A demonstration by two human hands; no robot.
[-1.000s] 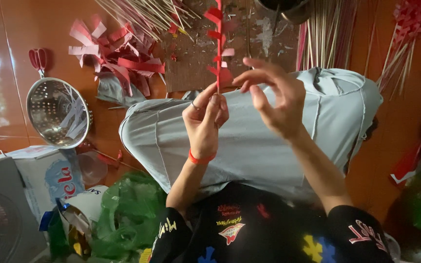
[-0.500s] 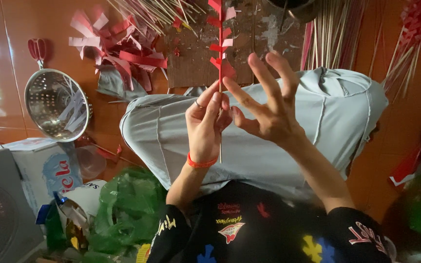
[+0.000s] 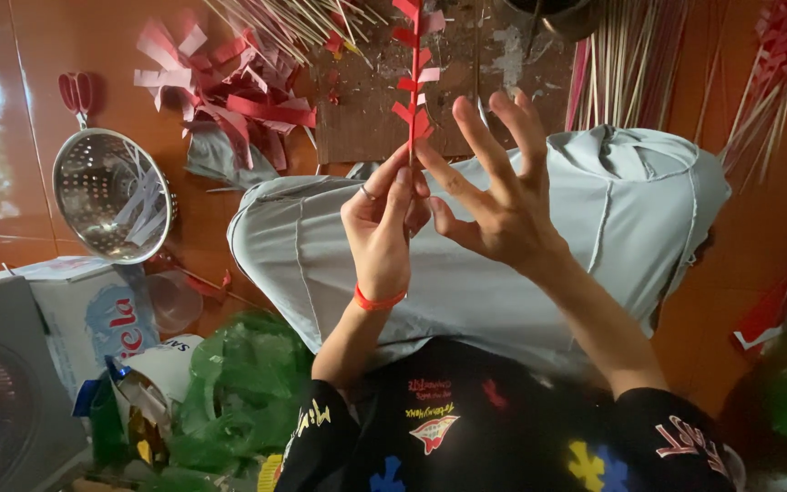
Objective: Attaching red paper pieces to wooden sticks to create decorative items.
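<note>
Nearest the camera, over a grey cloth [image 3: 539,273] on the lap, the left hand [image 3: 383,235] had its fingers clamped on a thin stick wrapped in red paper fringe [image 3: 414,82]. Just right, the right hand [image 3: 494,196] touched it, fingers spread apart. Farther left lay red paper strips [image 3: 229,87] and a metal colander [image 3: 111,193].

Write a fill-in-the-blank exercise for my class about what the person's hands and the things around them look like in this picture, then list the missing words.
1. The left hand pinches a thin stick wrapped with ____ paper fringe.
2. The right hand has its fingers spread ____.
3. On the left wrist sits a red ____.
4. The metal colander on the floor holds strips of ____ paper.

Missing words: red; open; band; white
</note>
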